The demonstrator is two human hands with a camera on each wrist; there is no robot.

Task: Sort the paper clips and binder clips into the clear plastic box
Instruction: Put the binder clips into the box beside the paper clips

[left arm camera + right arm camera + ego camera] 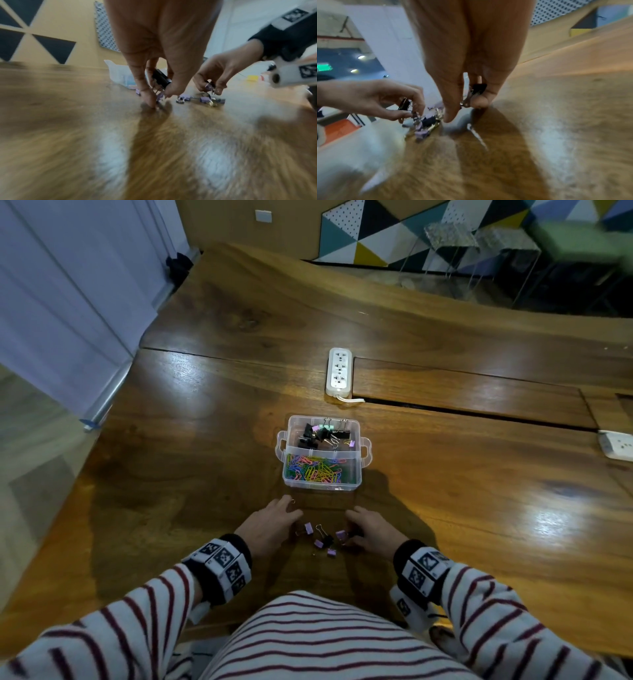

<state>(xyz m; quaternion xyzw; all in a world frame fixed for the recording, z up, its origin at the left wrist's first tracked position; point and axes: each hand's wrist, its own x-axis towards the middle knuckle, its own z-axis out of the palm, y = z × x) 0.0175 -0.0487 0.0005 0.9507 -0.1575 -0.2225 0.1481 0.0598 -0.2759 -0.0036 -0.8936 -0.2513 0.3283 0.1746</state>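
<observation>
The clear plastic box (363, 470) stands on the wooden table, with black and pastel binder clips (318, 434) in its far compartment and coloured paper clips (313, 472) in the near one. Several loose purple and black binder clips (323, 539) lie between my hands near the table's front edge. My left hand (159, 98) holds a black binder clip (161, 79) in curled fingers, its fingertips down at a purple clip (160, 97) on the table. My right hand (465, 112) pinches another black binder clip (478, 88) just above the wood.
A white power strip (339, 373) lies beyond the box beside a long slot (479, 412) in the tabletop. A second white strip (616, 445) sits at the right edge. The table's left edge drops to the floor by a white curtain (68, 302).
</observation>
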